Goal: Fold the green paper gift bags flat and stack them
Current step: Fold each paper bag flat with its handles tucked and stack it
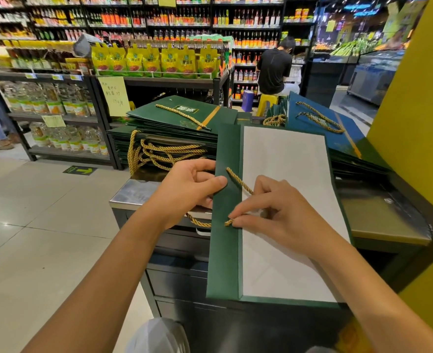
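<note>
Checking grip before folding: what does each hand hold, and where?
Left hand grips the green bag by its top band's left edge; right hand pinches the gold rope handle near its lower end.

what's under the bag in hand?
The steel counter shows either side of the bag, and a gold cord loop pokes out left. Anything beneath its middle is covered.

head view looks forward and down, close over the counter [139, 192].
</note>
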`<move>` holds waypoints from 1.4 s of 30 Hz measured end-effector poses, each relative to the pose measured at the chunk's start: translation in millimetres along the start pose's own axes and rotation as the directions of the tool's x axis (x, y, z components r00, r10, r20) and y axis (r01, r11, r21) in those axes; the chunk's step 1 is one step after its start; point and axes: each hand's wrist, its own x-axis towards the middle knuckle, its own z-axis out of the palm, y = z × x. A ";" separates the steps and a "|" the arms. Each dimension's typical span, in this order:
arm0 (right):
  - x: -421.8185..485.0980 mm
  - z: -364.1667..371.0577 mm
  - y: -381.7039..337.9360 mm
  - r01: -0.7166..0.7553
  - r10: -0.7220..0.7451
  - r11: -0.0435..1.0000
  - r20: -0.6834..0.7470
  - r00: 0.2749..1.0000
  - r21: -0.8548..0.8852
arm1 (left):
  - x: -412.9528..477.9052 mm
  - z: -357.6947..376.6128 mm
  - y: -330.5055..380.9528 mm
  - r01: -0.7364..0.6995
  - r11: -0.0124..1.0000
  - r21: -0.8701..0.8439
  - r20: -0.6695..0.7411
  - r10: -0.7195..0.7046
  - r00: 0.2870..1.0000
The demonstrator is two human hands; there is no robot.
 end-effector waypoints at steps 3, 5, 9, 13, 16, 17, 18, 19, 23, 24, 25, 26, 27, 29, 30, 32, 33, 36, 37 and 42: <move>-1.0 -1.7 0.6 -0.038 0.049 0.992 -0.086 0.995 0.122 | 0.6 -0.3 0.5 0.004 1.000 -0.016 0.018 -0.003 1.000; -0.6 -3.5 0.1 -0.050 0.091 0.969 -0.164 0.982 0.241 | 0.6 -0.3 0.0 0.004 1.000 -0.030 0.021 -0.003 1.000; 1.5 -12.9 5.5 -0.085 0.290 0.833 -0.302 0.908 0.547 | 0.0 0.4 -0.1 -0.006 0.999 -0.035 0.008 0.006 1.000; 1.2 -13.6 0.7 -0.086 0.305 0.842 -0.340 0.890 0.532 | 0.3 0.3 0.3 -0.012 0.999 -0.033 0.009 0.012 1.000; 1.7 -11.3 -2.8 -0.093 0.284 0.878 -0.354 0.891 0.470 | 0.1 0.6 0.7 -0.008 1.000 -0.022 0.006 0.008 1.000; 1.6 -11.1 -2.6 -0.090 0.281 0.885 -0.371 0.885 0.456 | 0.2 0.6 1.1 -0.003 1.000 -0.020 0.002 0.003 1.000; 1.5 -10.6 -2.8 -0.086 0.276 0.895 -0.391 0.878 0.438 | 0.3 0.6 0.9 0.002 1.000 -0.015 -0.004 -0.002 1.000; 1.5 -10.3 -3.3 -0.078 0.264 0.908 -0.418 0.870 0.411 | 0.5 0.8 1.4 0.004 1.000 -0.008 -0.011 -0.004 1.000; 0.4 -10.9 -4.5 -0.107 0.231 0.955 -0.472 0.851 0.275 | 0.0 3.3 3.2 -0.002 1.000 0.008 -0.040 0.003 0.999; -2.3 -15.6 -3.0 -0.134 0.240 0.961 -0.484 0.841 0.244 | -0.4 3.5 3.8 -0.004 1.000 -0.007 -0.051 0.004 0.999; -6.6 -22.2 0.3 -0.171 0.255 0.963 -0.497 0.829 0.209 | -1.1 3.3 4.2 -0.002 1.000 -0.029 -0.063 0.000 0.998; -12.0 -29.9 4.1 -0.216 0.270 0.962 -0.510 0.817 0.165 | -1.4 2.9 4.4 0.002 0.999 -0.052 -0.073 -0.006 0.997; -17.8 -37.5 8.0 -0.268 0.287 0.957 -0.520 0.804 0.115 | -2.1 2.4 4.5 0.008 0.998 -0.063 -0.082 -0.013 0.997; -29.2 -50.8 15.1 -0.376 0.342 0.925 -0.537 0.771 0.050 | -2.7 1.8 4.2 0.011 0.998 -0.056 -0.098 -0.017 0.995; -34.0 -56.1 17.8 -0.422 0.378 0.905 -0.543 0.750 0.047 | -2.9 2.1 3.8 0.011 0.999 -0.050 -0.109 -0.016 0.994; -41.8 -64.7 20.0 -0.495 0.455 0.865 -0.537 0.710 0.079 | -4.4 3.6 3.9 0.006 0.999 -0.045 -0.133 -0.012 0.991; -44.3 -68.0 20.5 -0.524 0.498 0.845 -0.516 0.697 0.109 | -5.3 4.4 4.2 0.002 0.999 -0.047 -0.148 -0.009 0.989; -47.3 -74.6 15.9 -0.559 0.596 0.799 -0.414 0.688 0.221 | -7.1 7.8 6.9 0.012 0.999 -0.051 -0.213 -0.022 0.977; -46.7 -75.9 12.1 -0.560 0.612 0.789 -0.397 0.683 0.252 | -7.8 9.3 8.6 0.020 0.999 -0.048 -0.244 -0.031 0.969; -44.7 -84.9 -6.6 -0.525 0.642 0.766 -0.397 0.656 0.371 | -10.9 14.3 15.6 -0.024 0.996 0.084 -0.394 0.055 0.917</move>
